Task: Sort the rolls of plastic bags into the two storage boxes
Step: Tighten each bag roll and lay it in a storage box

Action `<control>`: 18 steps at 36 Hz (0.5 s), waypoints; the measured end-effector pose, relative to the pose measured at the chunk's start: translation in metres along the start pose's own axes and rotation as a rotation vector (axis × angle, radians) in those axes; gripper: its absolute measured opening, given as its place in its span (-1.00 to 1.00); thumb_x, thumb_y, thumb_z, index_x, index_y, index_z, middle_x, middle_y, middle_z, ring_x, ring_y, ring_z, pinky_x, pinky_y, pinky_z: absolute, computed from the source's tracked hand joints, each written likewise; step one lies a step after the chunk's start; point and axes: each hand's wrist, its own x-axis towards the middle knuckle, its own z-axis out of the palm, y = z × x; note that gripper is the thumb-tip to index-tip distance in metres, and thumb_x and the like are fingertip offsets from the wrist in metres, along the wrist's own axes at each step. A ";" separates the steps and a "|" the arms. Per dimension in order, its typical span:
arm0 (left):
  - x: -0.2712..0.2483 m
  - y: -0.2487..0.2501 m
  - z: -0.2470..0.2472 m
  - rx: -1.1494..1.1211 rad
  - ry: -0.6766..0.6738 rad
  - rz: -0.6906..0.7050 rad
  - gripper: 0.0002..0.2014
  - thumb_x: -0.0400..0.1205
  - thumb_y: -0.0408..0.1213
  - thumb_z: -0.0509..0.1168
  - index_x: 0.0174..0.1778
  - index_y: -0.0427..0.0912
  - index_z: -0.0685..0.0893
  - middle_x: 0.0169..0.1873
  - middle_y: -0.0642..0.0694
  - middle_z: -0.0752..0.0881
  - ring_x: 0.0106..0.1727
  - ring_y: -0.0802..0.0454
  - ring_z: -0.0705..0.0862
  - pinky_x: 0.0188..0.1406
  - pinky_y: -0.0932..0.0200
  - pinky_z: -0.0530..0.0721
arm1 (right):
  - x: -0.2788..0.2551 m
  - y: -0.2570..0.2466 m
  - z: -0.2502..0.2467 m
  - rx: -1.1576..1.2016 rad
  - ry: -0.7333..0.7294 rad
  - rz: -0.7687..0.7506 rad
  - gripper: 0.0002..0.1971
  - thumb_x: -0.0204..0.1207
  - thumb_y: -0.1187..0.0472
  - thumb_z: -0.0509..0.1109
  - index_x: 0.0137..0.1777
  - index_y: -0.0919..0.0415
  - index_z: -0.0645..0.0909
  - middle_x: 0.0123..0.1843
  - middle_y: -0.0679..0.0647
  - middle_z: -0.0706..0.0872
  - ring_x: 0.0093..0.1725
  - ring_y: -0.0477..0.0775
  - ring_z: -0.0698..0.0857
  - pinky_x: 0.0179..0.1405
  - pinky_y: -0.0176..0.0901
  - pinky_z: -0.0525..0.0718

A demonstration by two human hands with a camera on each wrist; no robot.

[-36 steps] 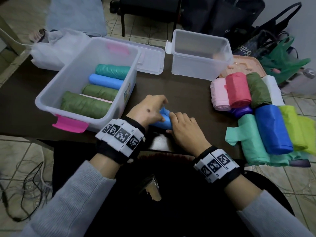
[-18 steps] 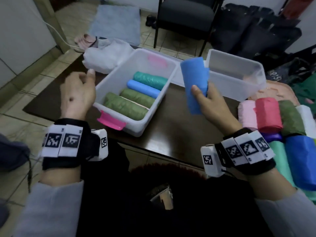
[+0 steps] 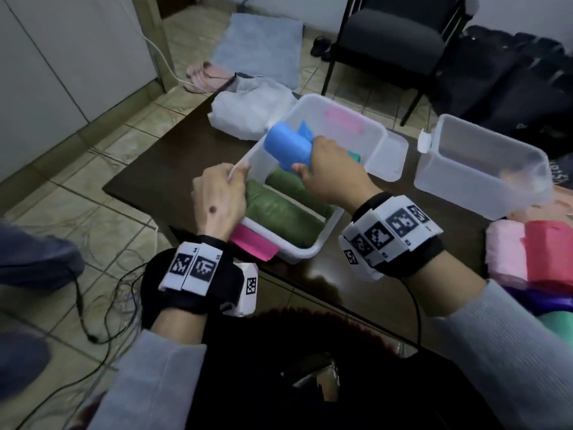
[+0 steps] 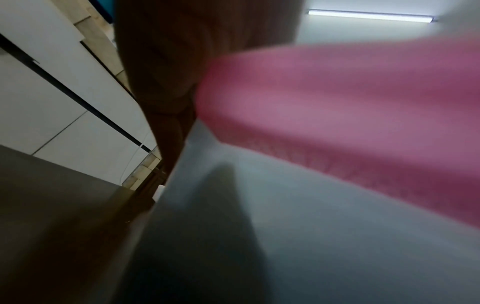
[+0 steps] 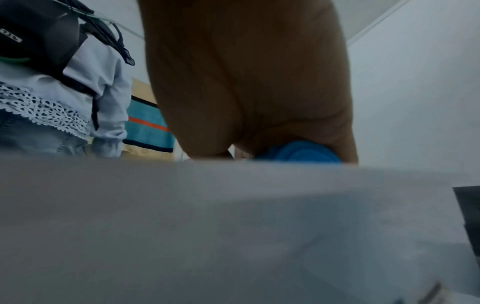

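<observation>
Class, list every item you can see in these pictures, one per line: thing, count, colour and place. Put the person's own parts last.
Large clear plastic storage box: one, pink latches, table centre.
Small clear plastic storage box: one, table right; contents unclear.
Olive-green bag rolls: two, inside large box.
Teal bag roll: one, mostly hidden, inside large box.
Light-blue bag roll: one, held above large box.
Pink bag roll and red bag roll: table's right edge.
White plastic bag: one, behind large box.
Black chair: one, background.
Left hand: grips large box's rim.
Right hand: grip on light-blue roll.

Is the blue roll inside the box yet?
Not yet. The right hand holds the blue roll up above the box, over the green rolls lying inside.
</observation>
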 end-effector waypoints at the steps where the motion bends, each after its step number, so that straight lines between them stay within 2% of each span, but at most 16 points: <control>1: -0.003 -0.004 0.000 -0.016 0.032 0.008 -0.63 0.69 0.02 0.15 -0.26 -0.15 0.67 -0.26 -0.21 0.69 -0.08 -0.24 0.64 -0.20 0.10 0.38 | -0.001 -0.002 0.002 -0.015 -0.004 -0.009 -0.54 0.64 -0.01 0.24 0.36 0.32 0.36 0.31 0.26 0.51 0.28 0.28 0.53 0.08 0.02 0.47; 6: -0.024 -0.017 0.002 -0.183 0.175 -0.011 -0.62 0.69 0.01 0.18 -0.22 -0.20 0.69 -0.49 -0.01 0.54 -0.28 -0.05 0.54 -0.31 0.21 0.30 | -0.001 -0.011 0.002 -0.111 -0.077 -0.034 -0.51 0.64 0.00 0.23 0.38 0.36 0.34 0.38 0.31 0.48 0.34 0.33 0.50 0.19 0.07 0.48; 8: -0.029 -0.020 0.006 -0.215 0.220 -0.001 -0.62 0.69 -0.01 0.18 -0.20 -0.22 0.70 -0.51 0.02 0.52 -0.32 -0.01 0.51 -0.36 0.25 0.25 | 0.001 -0.012 0.001 -0.168 -0.142 -0.045 -0.49 0.64 -0.02 0.22 0.39 0.37 0.34 0.40 0.31 0.49 0.36 0.30 0.50 0.18 0.04 0.46; 13: -0.032 -0.022 0.010 -0.282 0.250 -0.011 -0.65 0.69 -0.01 0.19 -0.15 -0.18 0.73 -0.52 0.12 0.51 -0.30 0.00 0.53 -0.34 0.27 0.29 | 0.000 -0.014 -0.002 -0.247 -0.335 -0.096 -0.47 0.66 -0.07 0.18 0.40 0.38 0.39 0.44 0.29 0.50 0.40 0.26 0.49 0.22 -0.06 0.42; 18: -0.032 -0.023 0.011 -0.306 0.255 0.028 -0.64 0.69 -0.02 0.19 -0.17 -0.21 0.74 -0.48 -0.01 0.58 -0.34 0.01 0.52 -0.36 0.27 0.29 | 0.001 -0.014 -0.011 -0.309 -0.397 -0.088 -0.44 0.63 -0.16 0.17 0.40 0.30 0.43 0.46 0.33 0.40 0.44 0.30 0.38 0.35 0.01 0.34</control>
